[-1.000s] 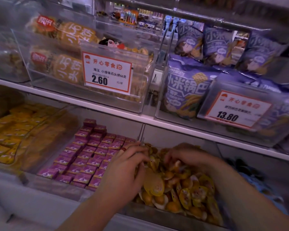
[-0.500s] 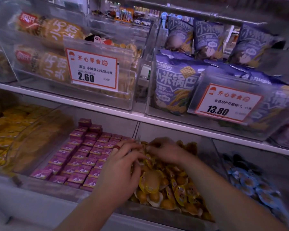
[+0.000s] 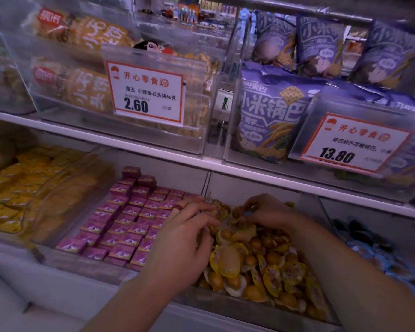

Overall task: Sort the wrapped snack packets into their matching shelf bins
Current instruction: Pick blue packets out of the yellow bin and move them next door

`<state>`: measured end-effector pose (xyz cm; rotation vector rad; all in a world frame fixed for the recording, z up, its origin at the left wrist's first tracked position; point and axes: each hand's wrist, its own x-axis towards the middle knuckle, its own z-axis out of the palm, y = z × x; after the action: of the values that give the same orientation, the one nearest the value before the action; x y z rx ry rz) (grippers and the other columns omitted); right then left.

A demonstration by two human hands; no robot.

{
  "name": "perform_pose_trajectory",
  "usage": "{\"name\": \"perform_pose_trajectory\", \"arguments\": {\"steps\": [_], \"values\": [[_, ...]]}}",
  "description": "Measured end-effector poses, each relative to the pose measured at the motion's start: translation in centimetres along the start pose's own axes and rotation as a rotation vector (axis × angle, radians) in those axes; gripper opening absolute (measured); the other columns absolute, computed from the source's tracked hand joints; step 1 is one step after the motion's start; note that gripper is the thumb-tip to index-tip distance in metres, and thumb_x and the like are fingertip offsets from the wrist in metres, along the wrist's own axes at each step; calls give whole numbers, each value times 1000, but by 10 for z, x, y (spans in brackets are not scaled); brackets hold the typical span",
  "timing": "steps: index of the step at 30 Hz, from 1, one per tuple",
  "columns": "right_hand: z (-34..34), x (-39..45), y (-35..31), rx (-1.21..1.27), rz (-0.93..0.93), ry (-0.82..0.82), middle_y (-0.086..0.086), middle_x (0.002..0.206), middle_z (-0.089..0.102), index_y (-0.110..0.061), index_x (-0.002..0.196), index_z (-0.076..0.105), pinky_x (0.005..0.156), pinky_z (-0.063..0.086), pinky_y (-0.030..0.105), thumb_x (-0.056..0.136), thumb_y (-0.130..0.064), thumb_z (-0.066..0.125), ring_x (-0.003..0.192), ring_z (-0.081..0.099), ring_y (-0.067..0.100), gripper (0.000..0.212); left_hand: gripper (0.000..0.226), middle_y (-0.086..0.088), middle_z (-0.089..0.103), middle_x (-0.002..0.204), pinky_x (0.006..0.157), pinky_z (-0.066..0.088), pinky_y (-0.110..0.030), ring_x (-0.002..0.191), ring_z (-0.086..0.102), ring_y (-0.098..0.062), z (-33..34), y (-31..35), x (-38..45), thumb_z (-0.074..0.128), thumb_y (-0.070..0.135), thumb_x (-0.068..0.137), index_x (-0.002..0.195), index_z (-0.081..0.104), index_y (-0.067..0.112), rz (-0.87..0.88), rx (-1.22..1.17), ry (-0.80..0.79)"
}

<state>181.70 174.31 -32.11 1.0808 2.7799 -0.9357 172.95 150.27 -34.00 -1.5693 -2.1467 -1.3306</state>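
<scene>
1. Left hand [image 3: 185, 238]: over the seam between the pink bin and the yellow bin, fingers curled down into the heap, tips touching glossy yellow snack packets [image 3: 256, 264]; a red ring on one finger. Whether a packet is actually pinched, cannot tell.
2. Right hand [image 3: 268, 212]: deeper in the same bin, near the back wall, fingers bent and buried among the packets; grip hidden, cannot tell.
3. Yellow snack packets: small, rounded, shiny film wrappers with a bulging amber centre and crinkled edges, heaped loosely in the clear plastic bin [image 3: 225, 305] on the lower shelf.
4. Pink boxed snacks [image 3: 130, 221]: small square cartons, matt, packed in neat rows in the bin just left of the yellow heap.
5. Flat yellow sachets [image 3: 22, 183]: overlapping, further left.
6. Blue wrapped pieces [image 3: 374, 250]: blurred, in the bin to the right.
7. Upper shelf [image 3: 153, 149]: clear rigid bins with orange-framed price cards; crinkly orange bags [image 3: 82, 85] at left, purple pillow bags [image 3: 271, 111] at right.
</scene>
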Motion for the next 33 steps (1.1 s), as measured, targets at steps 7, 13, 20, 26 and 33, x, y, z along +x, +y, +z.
{"name": "perform_pose_trajectory", "arguments": {"steps": [7,13,20,26,33], "values": [[-8,-21,-28,513,-82,-127,15,63,58,7,97,69,40,30,16,92,2,57,41,42,14,14,24,11,65,115,98,40,-26,120,52,-15,2,2,0,57,10,81,94,72,22,0,-10,20],[-16,-64,-28,416,-130,78,5,65,63,-9,97,69,42,31,21,98,-5,51,48,47,25,18,24,7,63,115,94,43,-38,108,57,-18,1,14,0,55,17,84,102,70,23,115,180,24],[-43,-147,45,277,-62,815,0,84,71,-18,93,70,68,46,15,94,-13,61,82,67,11,10,21,9,62,114,89,45,-35,100,59,-16,32,45,1,51,27,89,101,69,27,218,137,-134],[-45,-150,86,-69,40,823,18,107,72,-4,104,73,92,50,39,87,2,60,100,66,35,22,39,12,51,131,98,44,-34,111,55,-14,59,44,10,40,47,91,125,57,36,29,200,-448],[-14,-128,75,641,-81,722,-12,93,68,-34,91,63,79,46,11,89,-1,64,87,64,-1,33,30,-4,64,122,95,47,-35,112,61,-25,108,22,72,50,26,96,123,63,26,-89,243,-535]]}}
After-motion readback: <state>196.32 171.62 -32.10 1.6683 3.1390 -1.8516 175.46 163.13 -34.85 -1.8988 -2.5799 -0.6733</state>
